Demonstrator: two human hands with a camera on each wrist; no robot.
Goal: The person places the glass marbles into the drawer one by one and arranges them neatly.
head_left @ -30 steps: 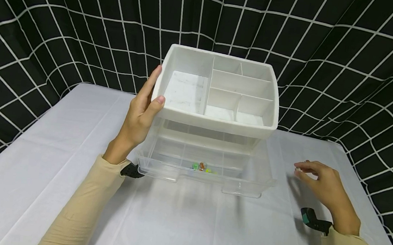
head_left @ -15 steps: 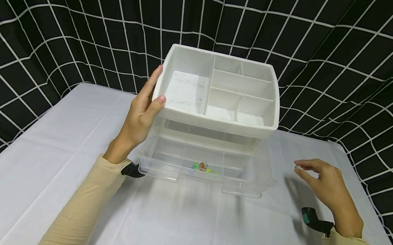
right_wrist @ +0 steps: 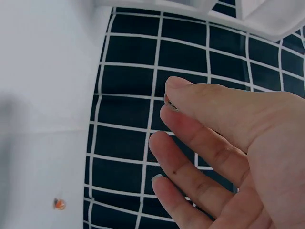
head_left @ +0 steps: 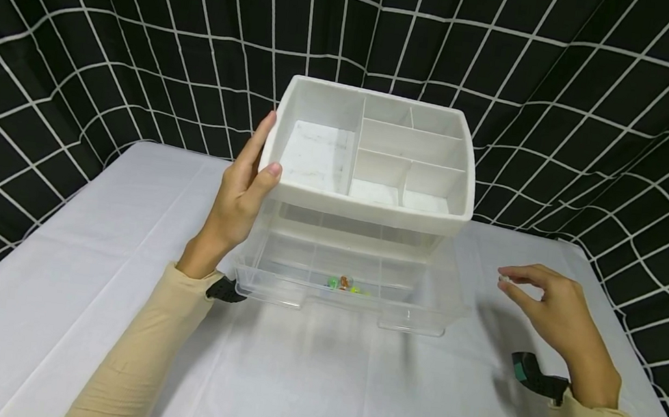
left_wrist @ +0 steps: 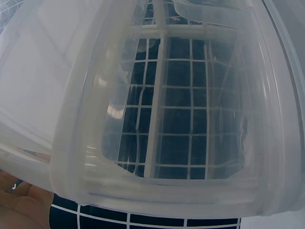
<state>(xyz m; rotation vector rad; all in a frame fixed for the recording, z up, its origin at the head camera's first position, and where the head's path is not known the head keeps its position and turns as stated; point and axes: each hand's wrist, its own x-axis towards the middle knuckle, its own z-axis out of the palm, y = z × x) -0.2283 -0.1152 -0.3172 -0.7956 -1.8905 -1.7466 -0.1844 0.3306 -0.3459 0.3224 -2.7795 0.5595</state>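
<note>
A white plastic desk organizer [head_left: 365, 208] with a divided top stands mid-table in the head view. Its clear drawer [head_left: 276, 284] is pulled out, with several coloured glass marbles [head_left: 344, 283] inside. My left hand [head_left: 236, 204] grips the organizer's left side, the thumb over the front corner of its rim. That hand [left_wrist: 24, 205] also shows at the lower left of the left wrist view. To the organizer's right, my right hand [head_left: 552, 309] is raised above the table, pinching a small glassy marble [right_wrist: 170, 104] between thumb and index finger. The fingertips hide most of it.
An orange-and-clear marble [right_wrist: 59, 204] lies on the white tablecloth in the right wrist view. White cloth [head_left: 314, 385] covers the table. A black curtain [head_left: 204, 49] with a white grid hangs behind and along the sides.
My right hand has lifted slightly and shifted a little left, the pinched marble with it. My left hand, the organizer and the drawer have stayed put.
</note>
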